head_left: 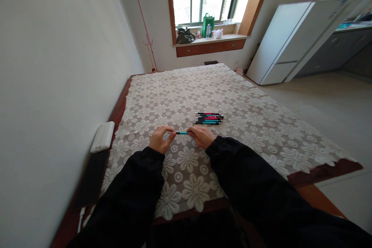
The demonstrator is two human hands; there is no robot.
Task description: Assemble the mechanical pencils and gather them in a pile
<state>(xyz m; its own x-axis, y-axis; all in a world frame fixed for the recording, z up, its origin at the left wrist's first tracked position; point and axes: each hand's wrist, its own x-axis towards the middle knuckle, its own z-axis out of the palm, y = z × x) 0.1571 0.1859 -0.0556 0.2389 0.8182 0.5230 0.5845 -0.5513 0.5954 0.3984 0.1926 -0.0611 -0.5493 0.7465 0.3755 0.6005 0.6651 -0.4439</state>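
Observation:
A teal and black pen lies level between my two hands, just above or on the flowered tablecloth. My left hand pinches its left end between thumb and fingertips. The other end is gripped by the fingers of my right hand, which cover that tip. A little beyond my right hand, several pens in red, teal and black rest side by side on the cloth, their tips pointing left.
At the table's left edge lie a white power bank, a dark flat phone-like slab and a white cable. A wall rises close on the left. Past the table are a windowsill with bags and a white fridge.

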